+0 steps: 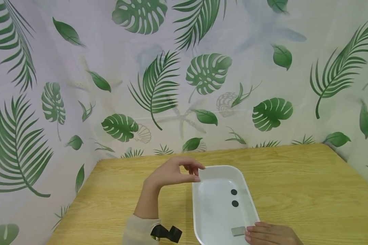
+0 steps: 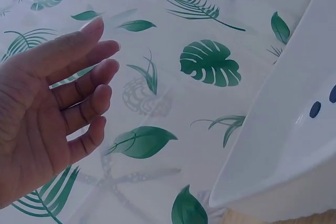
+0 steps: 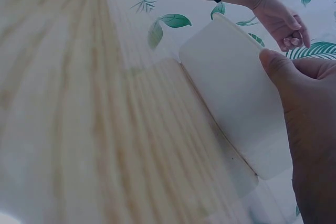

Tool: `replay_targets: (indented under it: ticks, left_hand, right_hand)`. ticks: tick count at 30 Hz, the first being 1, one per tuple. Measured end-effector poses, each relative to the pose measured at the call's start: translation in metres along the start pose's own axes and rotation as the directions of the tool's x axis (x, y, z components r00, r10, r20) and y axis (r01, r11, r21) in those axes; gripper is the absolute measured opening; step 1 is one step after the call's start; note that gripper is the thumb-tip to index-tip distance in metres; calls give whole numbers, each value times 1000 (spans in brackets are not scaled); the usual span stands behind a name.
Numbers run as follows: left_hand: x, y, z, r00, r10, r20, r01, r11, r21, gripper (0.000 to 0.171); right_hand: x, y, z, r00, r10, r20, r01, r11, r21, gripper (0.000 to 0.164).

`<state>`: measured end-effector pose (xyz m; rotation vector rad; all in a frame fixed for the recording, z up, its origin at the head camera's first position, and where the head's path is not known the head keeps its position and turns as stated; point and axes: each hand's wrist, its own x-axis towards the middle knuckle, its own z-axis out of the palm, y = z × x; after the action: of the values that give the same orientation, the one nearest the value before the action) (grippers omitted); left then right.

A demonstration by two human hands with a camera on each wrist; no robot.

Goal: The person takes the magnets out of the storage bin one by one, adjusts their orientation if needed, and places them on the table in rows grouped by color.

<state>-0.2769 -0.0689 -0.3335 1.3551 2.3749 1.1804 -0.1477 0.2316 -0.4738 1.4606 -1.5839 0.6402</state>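
A white rectangular tray (image 1: 214, 223) with rounded corners stands on the table. Two small black discs (image 1: 234, 203) lie inside it, and a flat grey rectangular piece (image 1: 238, 231) lies nearer its front right side. My right hand (image 1: 271, 234) holds the tray's right rim, fingers over the inner side and the thumb (image 3: 278, 64) at the outer edge. Above the tray's far left corner is my left hand (image 1: 176, 172), its fingers loosely bent. In the left wrist view, this hand (image 2: 58, 93) holds nothing and is apart from the tray (image 2: 273, 145).
The wood-grain table (image 1: 309, 190) extends on both sides of the tray. A white cloth with green leaves (image 1: 208, 75) hangs behind and at the sides. A black strap device (image 1: 167, 233) is on the left wrist, by a light sleeve (image 1: 139, 231).
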Motion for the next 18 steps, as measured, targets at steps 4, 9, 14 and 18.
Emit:
replay_targets:
  ticks: [4, 9, 14, 18]
  left_hand:
    - [7, 9, 3, 1000, -8, 18, 8, 1000, -9, 30]
    - [20, 18, 7, 999, -2, 42, 4, 999, -50, 29]
    - [30, 18, 12, 999, -6, 53, 9, 999, -51, 29]
    - [35, 11, 19, 998, -3, 62, 6, 999, -43, 27]
  right_hand:
    - [-1, 0, -1, 1000, 3, 13, -3, 1000, -3, 32]
    - [1, 0, -2, 1000, -3, 12, 3, 1000, -11, 31]
    - [2, 0, -2, 1000, 15, 25, -15, 1000, -10, 30]
    - [0, -1, -2, 998, 22, 53, -21, 1000, -18, 30]
